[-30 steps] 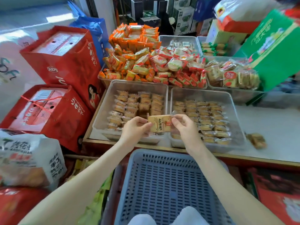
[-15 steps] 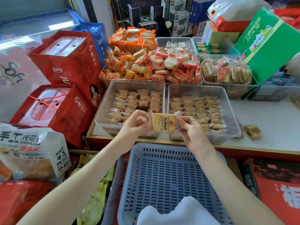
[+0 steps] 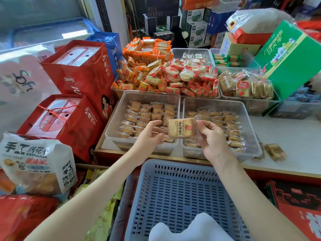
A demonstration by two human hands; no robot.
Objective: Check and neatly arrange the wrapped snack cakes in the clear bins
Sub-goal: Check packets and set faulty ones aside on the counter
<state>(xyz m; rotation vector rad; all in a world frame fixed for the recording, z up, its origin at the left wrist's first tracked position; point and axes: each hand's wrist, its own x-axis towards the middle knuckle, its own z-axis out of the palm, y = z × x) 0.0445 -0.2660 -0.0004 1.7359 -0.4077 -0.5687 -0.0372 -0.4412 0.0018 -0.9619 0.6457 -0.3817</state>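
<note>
- snack cake [image 3: 182, 128]: held in the air with its printed face toward the camera, over the line where left bin [image 3: 151, 97] and right bin [image 3: 213, 104] meet. It isn't in either bin yet.
- right hand [image 3: 212, 139]: grip clamped on the clear seam at the pack's right end, thumb against fingers.
- left hand [image 3: 149, 136]: grip looks closed on the left seam. The clear film makes the exact contact hard to read.
- Both hands hold the end seams, not the body. My read: this keeps the label and cake uncovered for inspection and puts no squeeze on the cake.
- Both bins hold cakes lying flat in rows, same way round. The left bin's rows stop short of its left wall, so bare floor shows there. The right bin's rows run nearly the full width.
- stray cake [image 3: 275, 151]: lies on the tabletop [image 3: 291, 136] just right of the right bin, outside it. Can't tell whether it's a reject or unsorted.
- blue basket [image 3: 173, 193]: sits below the tabletop edge, directly under the hands, with something white at its near end. Probably the carry container, but that's a guess.
- Step: this is the check phase. The next move needs the pack turned flat to match the rows and lowered into a gap without knocking its neighbours.
- Risk: a seam pinch is weak, so the pack could slip or swing.
</note>
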